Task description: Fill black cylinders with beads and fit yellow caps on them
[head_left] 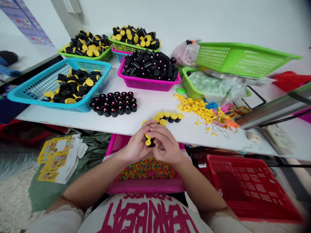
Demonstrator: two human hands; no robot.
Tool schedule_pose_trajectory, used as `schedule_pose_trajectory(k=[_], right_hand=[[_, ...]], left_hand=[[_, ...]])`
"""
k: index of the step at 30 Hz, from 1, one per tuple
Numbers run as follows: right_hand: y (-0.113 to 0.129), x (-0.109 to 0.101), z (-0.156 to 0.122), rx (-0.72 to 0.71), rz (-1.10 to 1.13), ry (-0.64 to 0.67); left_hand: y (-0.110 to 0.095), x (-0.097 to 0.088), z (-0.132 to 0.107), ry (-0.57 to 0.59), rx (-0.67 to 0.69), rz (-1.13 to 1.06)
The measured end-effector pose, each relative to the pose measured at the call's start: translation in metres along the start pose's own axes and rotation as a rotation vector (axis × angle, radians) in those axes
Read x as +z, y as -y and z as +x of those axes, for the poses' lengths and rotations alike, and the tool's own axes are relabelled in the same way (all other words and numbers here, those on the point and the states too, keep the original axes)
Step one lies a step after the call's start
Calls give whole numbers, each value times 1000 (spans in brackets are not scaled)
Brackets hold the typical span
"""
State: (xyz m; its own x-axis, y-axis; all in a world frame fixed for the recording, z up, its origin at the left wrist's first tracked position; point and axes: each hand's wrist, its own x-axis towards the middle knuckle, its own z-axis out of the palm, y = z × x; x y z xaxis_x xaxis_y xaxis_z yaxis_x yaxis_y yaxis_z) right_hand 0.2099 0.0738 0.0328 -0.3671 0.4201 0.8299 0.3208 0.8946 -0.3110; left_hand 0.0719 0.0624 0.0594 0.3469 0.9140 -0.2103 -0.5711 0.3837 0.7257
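My left hand (136,144) and my right hand (164,144) meet just below the white table's front edge (97,124), both closed on a small black tube with a yellow cap (148,141). Directly beneath them a pink basket (145,186) on my lap holds many small multicoloured beads (145,169). Several capped black tubes (168,116) lie on the table just beyond my fingers. A group of upright uncapped black tubes (114,103) stands to the left of those. Loose yellow caps (198,108) are scattered to the right.
A blue basket (36,94), two green baskets (84,53) and a pink basket (148,84) of black tubes fill the back. Farther right a large green basket (243,58) lies tilted over plastic bags. A red crate (250,191) sits on the floor at my right, yellow cards (57,157) at my left.
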Motion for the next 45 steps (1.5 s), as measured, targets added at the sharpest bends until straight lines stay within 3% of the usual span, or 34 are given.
schedule_pose_trajectory(k=[7, 10, 15, 19, 22, 25, 28, 32, 35, 36, 38, 41, 43, 45], right_hand=[[7, 1, 0, 28, 17, -44], [3, -7, 7, 199, 245, 32], [0, -7, 11, 400, 611, -61], [4, 1, 4, 689, 815, 16], [6, 4, 0, 790, 968, 80], [9, 5, 0, 813, 986, 55], [10, 0, 5, 761, 882, 82], [-16, -30, 21, 603, 461, 146], [-68, -65, 31, 608, -112, -33], [-89, -75, 32, 597, -286, -33], [-127, -90, 31, 583, -513, 194], [-166, -95, 24, 655, -759, 514], [-177, -92, 19, 684, -821, 609], [-181, -88, 16, 672, -809, 622]], left_hand=[[-2, 2, 1, 67, -108, -65], [0, -6, -2, 112, 11, 19], [1, -29, -8, 263, 350, 517], [-10, -36, -11, 249, 684, 1094], [-20, -30, -17, 225, 747, 1378], [-25, -25, -24, 237, 770, 1482], [-28, -27, -26, 156, 812, 1496], [-31, -43, -23, -137, 826, 1435], [-36, -55, -19, -328, 600, 1458], [-37, -57, -16, -369, 495, 1480], [-38, -56, -10, -407, 351, 1494], [-32, -49, 3, -354, 287, 1441], [-26, -44, 13, -310, 290, 1375], [-23, -43, 19, -264, 292, 1313]])
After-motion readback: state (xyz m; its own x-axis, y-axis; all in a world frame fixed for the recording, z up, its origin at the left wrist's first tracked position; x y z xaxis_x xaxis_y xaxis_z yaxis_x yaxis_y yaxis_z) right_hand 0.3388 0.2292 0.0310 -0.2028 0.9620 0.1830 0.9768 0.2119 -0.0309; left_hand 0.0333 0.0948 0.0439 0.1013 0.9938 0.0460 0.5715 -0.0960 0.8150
